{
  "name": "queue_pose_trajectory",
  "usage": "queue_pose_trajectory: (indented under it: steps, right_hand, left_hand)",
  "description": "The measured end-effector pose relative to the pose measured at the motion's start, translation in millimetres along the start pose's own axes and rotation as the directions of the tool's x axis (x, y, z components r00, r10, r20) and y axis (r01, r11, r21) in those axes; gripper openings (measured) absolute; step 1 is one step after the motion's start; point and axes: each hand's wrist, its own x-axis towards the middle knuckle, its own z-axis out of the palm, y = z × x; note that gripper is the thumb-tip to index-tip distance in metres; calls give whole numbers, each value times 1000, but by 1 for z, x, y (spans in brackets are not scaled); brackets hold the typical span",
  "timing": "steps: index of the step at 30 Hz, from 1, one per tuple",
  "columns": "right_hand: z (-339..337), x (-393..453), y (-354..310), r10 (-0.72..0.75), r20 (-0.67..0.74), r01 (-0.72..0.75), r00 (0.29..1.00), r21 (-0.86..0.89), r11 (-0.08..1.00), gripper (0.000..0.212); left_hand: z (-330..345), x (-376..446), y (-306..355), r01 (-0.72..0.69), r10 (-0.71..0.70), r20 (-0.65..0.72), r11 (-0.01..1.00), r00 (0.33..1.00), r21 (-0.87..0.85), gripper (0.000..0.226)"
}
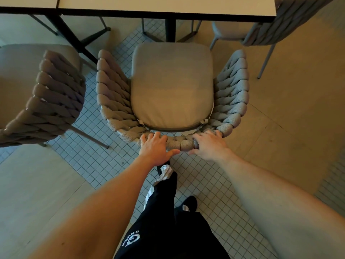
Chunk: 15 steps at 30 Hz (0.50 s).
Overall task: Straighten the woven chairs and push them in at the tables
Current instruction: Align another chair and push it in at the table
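A grey woven chair (231,94) with a beige seat cushion stands right below me, facing the table (158,6). Its front edge sits just short of the table's black rim. My left hand (156,148) grips the top of the woven backrest, fingers over the rim and thumb behind it. My right hand (207,144) grips the same rim a little to the right, fingers curled over the weave. The chair's legs are hidden under the seat.
A second woven chair (56,94) stands close on the left at a second table (28,4). A third woven chair (280,28) is at the table's right end. The table's black post (170,30) stands just beyond the seat. My legs are behind the chair on the tiled floor.
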Motion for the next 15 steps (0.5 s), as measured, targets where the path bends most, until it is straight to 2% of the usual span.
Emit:
queue_pose_trajectory:
  steps: [6, 15]
  right_hand:
    - [-14, -11, -10, 8, -30, -7, 1000, 45, 999, 70]
    - [-29, -36, -32, -12, -86, 15, 996, 27, 1000, 69]
  left_hand:
    - [-11, -2, -10, -17, 17, -3, 996, 1000, -92, 75]
    - [-21, -37, -15, 37, -48, -100, 993, 994, -110, 66]
